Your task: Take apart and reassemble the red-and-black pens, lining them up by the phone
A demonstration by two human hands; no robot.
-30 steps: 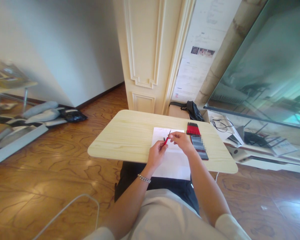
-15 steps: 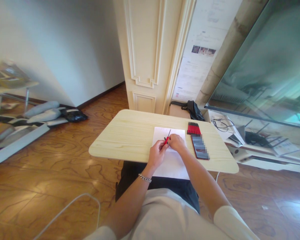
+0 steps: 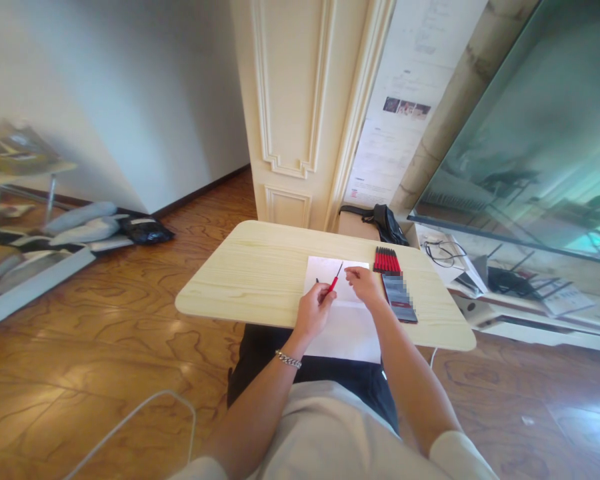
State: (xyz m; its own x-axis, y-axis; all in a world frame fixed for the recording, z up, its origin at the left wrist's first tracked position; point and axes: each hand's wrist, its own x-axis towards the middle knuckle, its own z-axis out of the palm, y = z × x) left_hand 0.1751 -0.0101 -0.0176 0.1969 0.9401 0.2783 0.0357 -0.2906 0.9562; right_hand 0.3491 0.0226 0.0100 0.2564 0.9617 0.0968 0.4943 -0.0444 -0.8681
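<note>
My left hand (image 3: 314, 309) is closed around a red pen (image 3: 333, 284), whose thin dark end points up and to the right. A small black piece (image 3: 317, 281) sticks out by the left fingers; what it belongs to I cannot make out. Just right of the pen's tip is my right hand (image 3: 366, 284), apart from the pen. Its fingertips are pinched together, and anything between them is too small to see. Both hands are above white paper (image 3: 347, 333) on the table. To the right lies a row of red pens with black ends (image 3: 387, 260).
A phone-like slab with a blurred screen (image 3: 399, 299) lies below the pen row on the pale wooden table (image 3: 240, 273). Behind the table are a black bag (image 3: 387, 223) and a cream panelled door (image 3: 290, 87). A low cabinet (image 3: 525, 323) with cables and papers stands at right.
My right hand has moved away from the pen to the right, leaving a gap between them. The left hand still grips the pen in nearly the same place.
</note>
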